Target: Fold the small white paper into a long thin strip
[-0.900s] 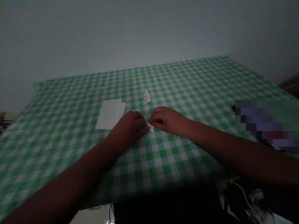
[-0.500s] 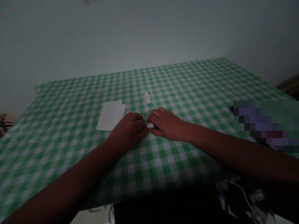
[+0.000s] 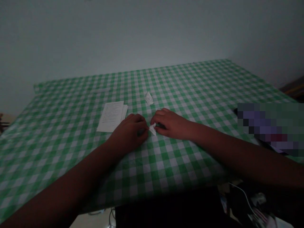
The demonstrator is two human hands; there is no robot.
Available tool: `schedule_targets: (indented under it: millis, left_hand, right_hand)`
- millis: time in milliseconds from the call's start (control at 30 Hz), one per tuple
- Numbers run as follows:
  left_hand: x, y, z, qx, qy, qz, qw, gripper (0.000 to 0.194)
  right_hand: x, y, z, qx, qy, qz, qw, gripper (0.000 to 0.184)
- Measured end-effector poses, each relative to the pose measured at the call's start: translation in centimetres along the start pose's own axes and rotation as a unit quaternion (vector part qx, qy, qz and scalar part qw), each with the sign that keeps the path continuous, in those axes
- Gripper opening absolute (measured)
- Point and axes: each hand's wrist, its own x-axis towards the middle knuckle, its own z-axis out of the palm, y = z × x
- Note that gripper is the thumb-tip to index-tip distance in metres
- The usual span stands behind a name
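Both hands, left hand [image 3: 130, 130] and right hand [image 3: 171, 123], pinch a small paper scrap [image 3: 152, 129] on the checked counter [image 3: 190, 88]. Its white corner now shows more, probably a fold progressing in dim light.

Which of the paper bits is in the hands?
The small folded piece, pinched between left hand and right hand. The flat sheets and far scrap lie untouched.

The white sheet [image 3: 112, 116] at the left of the checked tablecloth [image 3: 180, 88] bears faint printed lines, too dim to read.
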Motion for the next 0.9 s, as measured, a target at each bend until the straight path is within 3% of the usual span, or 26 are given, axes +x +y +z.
schedule_targets:
  millis: [133, 367, 467, 633, 900]
  left_hand:
    - [0.0, 0.1, -0.1, 0.001, -0.008, 0.002, 1.000, 0.013]
    - [0.1, 0.1, -0.1, -0.004, 0.004, 0.002, 1.000, 0.011]
    - [0.1, 0.0, -0.1, -0.008, 0.005, -0.001, 1.000, 0.011]
    - [0.0, -0.1, 0.0, -0.012, 0.006, 0.005, 1.000, 0.013]
    - [0.0, -0.2, -0.1, -0.010, 0.000, -0.001, 1.000, 0.013]
  right_hand:
    - [0.1, -0.6, 0.3, -0.037, -0.010, 0.031, 0.999, 0.023]
    - [-0.5, -1.8, 0.5, -0.152, -0.031, 0.024, 0.988, 0.044]
    - [-0.6, -1.6, 0.3, -0.134, -0.028, 0.015, 0.991, 0.051]
    - [-0.3, -0.8, -0.4, -0.040, -0.030, -0.012, 0.999, 0.025]
    - [-0.3, -0.8, 0.1, -0.078, -0.034, 0.014, 0.996, 0.027]
